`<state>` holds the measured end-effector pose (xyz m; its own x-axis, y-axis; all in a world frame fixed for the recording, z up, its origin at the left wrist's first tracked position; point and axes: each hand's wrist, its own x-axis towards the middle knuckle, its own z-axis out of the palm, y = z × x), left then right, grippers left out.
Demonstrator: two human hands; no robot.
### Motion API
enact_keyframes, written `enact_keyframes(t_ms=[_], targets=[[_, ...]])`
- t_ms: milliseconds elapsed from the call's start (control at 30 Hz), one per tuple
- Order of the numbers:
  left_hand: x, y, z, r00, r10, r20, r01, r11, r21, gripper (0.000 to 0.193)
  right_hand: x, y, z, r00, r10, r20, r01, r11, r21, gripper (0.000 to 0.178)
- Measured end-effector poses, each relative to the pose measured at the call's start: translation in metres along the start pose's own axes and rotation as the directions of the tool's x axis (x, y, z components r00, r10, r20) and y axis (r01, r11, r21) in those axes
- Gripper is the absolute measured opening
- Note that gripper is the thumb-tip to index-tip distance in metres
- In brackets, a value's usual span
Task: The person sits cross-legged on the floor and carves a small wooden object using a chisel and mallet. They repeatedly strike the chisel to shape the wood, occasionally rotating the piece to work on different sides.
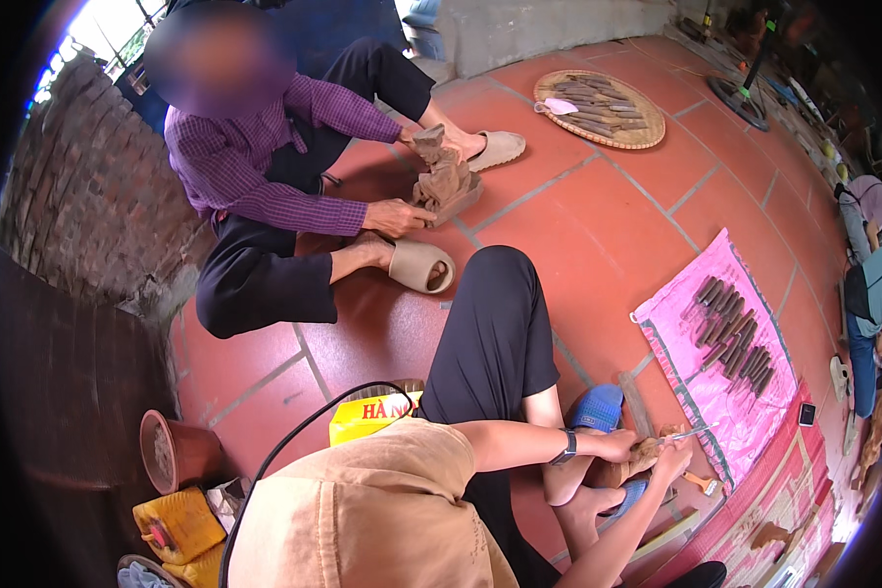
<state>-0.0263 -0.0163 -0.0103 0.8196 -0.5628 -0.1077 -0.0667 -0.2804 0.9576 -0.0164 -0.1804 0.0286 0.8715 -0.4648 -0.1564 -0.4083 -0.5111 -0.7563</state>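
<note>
Two bare hands are working at the near right over a red tiled floor point(598, 230). The left hand point(614, 445), below one dark wristwatch point(565, 447), is closing around one brown carved piece point(645, 453); the right hand point(672, 459) is pinching one slim tool point(691, 432) against it, its fingertips partly hidden. The carved piece is sitting between the hands, just above the wearer's feet and two blue slippers point(598, 408). One wooden bar point(635, 402) is lying just beyond, and one brush point(701, 482) is resting just right of the right hand. Further right, one pink sheet point(671, 314) is carrying more than a dozen dark sticks point(737, 338), too crowded to count exactly. At the far right, one round woven tray point(647, 134) is holding more than a dozen others and one small pink item point(560, 106). On the far left, one seated co-worker point(250, 176) in two beige slippers point(421, 267) is gripping one larger brown carving point(447, 184) with two hands. One reddish bucket point(167, 453) is standing at the near left.
</note>
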Motion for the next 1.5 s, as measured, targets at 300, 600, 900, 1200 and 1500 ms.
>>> enact_keyframes(t_ms=[300,600,900,1200,1500], targets=[[-0.006,0.012,-0.005,0.999,-0.020,-0.040,0.020,1.000,0.012,0.039,-0.019,-0.016,-0.002,0.997,0.020,-0.068,-0.022,0.999,-0.030,0.027],[0.010,0.003,-0.005,0.992,0.048,0.114,-0.042,0.997,-0.058,0.070,-0.061,-0.006,-0.019,0.937,0.196,-0.289,0.124,0.585,0.801,0.013],[-0.005,0.038,-0.010,0.994,-0.069,0.080,0.058,0.990,0.129,0.085,-0.083,0.006,-0.049,0.891,0.412,-0.190,0.043,0.340,0.940,0.011],[0.010,0.002,-0.009,0.969,-0.186,0.160,0.219,0.950,-0.223,0.051,-0.074,0.022,-0.015,0.929,0.285,-0.236,-0.048,0.726,0.686,0.006],[0.012,0.020,-0.006,0.989,-0.149,0.023,0.151,0.980,-0.127,0.040,-0.070,0.042,-0.009,0.999,0.010,-0.048,0.009,0.931,0.365,0.011]])
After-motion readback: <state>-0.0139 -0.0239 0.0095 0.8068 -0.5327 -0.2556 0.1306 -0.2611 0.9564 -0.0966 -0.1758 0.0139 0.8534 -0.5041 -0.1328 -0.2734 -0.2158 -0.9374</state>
